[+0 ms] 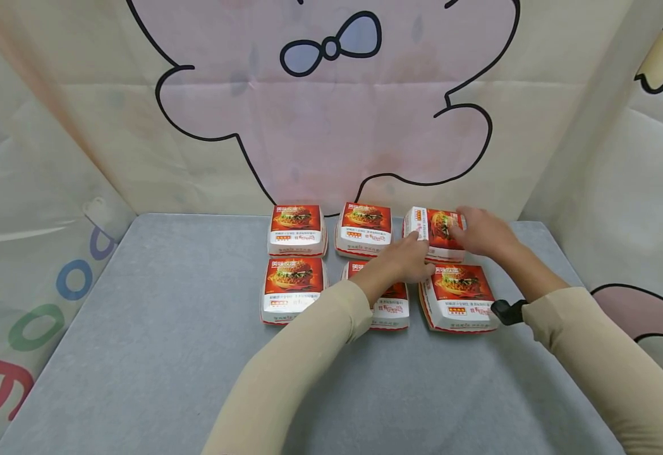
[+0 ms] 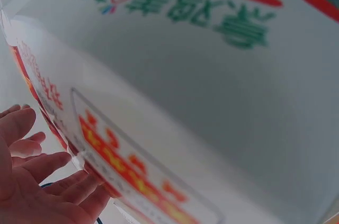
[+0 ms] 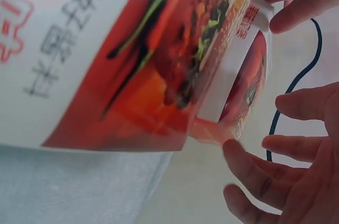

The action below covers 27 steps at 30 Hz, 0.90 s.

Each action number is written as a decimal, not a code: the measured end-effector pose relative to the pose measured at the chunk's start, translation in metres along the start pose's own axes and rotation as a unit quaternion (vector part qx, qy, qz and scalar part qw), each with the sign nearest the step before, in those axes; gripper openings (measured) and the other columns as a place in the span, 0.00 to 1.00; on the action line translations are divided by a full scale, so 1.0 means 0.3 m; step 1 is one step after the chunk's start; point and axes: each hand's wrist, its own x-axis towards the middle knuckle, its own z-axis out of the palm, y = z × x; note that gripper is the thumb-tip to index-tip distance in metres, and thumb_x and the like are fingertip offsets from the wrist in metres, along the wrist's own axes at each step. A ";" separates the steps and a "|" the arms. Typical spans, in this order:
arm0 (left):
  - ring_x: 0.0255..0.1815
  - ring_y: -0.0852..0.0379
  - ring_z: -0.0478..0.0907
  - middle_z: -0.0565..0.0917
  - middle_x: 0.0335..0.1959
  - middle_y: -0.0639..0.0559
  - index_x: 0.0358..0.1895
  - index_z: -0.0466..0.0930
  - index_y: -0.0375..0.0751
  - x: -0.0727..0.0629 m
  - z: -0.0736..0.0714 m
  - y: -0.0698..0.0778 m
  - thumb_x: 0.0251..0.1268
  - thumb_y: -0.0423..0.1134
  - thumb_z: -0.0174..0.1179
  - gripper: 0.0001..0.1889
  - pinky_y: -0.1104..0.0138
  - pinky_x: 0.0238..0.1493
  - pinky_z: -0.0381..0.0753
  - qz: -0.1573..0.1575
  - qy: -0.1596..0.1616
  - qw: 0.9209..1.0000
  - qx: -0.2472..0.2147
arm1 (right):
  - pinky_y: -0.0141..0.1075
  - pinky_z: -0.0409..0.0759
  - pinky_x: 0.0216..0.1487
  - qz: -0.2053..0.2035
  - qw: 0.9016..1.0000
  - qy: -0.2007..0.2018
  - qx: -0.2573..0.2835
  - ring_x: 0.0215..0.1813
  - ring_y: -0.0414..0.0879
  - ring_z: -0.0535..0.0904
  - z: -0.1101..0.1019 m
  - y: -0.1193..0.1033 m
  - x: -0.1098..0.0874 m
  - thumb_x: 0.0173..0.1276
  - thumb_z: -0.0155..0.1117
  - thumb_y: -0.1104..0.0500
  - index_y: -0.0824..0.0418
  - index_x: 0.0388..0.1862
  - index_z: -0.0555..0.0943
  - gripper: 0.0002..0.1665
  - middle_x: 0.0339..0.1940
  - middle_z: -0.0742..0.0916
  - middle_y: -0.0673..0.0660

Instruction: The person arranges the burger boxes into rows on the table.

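A red and white burger box (image 1: 442,229) lies at the back right, turned so that its printed picture faces sideways. My left hand (image 1: 406,260) is at its left side, with the fingertips at the front left edge. On the other side, my right hand (image 1: 483,235) touches the right edge with thumb and fingers spread. In the left wrist view, the left fingers (image 2: 45,168) are loosely extended beside a box. The right fingers (image 3: 296,155) are spread apart near the box's corner in the right wrist view.
Matching boxes stand in two rows of three on the grey table (image 1: 155,328). The front right box (image 1: 461,294) is just below the hands, and the front middle box (image 1: 390,309) is partly hidden by my left arm. A printed cloth backdrop (image 1: 331,126) rises behind.
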 end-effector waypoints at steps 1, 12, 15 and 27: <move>0.60 0.56 0.72 0.65 0.73 0.50 0.66 0.73 0.45 -0.001 0.000 0.000 0.74 0.52 0.54 0.24 0.60 0.62 0.73 0.002 0.001 1.000 0.002 | 0.66 0.72 0.58 0.001 1.000 -0.003 0.001 0.60 0.72 0.70 0.000 0.000 -0.001 0.75 0.54 0.54 0.77 0.71 0.62 0.36 0.64 0.72 0.79; 0.52 0.61 0.72 0.73 0.64 0.55 0.59 0.78 0.49 0.001 0.004 0.004 0.74 0.52 0.53 0.18 0.62 0.54 0.74 0.028 0.003 0.999 0.038 | 0.65 0.70 0.59 0.013 0.999 -0.033 0.001 0.60 0.71 0.71 0.022 0.000 0.008 0.75 0.54 0.48 0.79 0.70 0.61 0.40 0.64 0.72 0.79; 0.52 0.61 0.72 0.74 0.63 0.56 0.54 0.80 0.49 0.001 0.003 0.004 0.74 0.52 0.53 0.16 0.63 0.53 0.74 0.029 0.004 0.999 0.042 | 0.65 0.70 0.60 0.020 0.999 -0.034 -0.003 0.61 0.72 0.70 0.029 -0.005 0.010 0.75 0.55 0.45 0.80 0.69 0.62 0.42 0.64 0.71 0.80; 0.40 0.60 0.73 0.74 0.47 0.57 0.41 0.79 0.49 -0.002 -0.003 0.003 0.75 0.50 0.53 0.11 0.65 0.42 0.71 0.035 -0.008 0.999 0.017 | 0.61 0.75 0.50 0.016 1.000 -0.021 -0.014 0.53 0.68 0.75 0.054 -0.002 0.023 0.73 0.50 0.33 0.77 0.62 0.67 0.47 0.57 0.77 0.77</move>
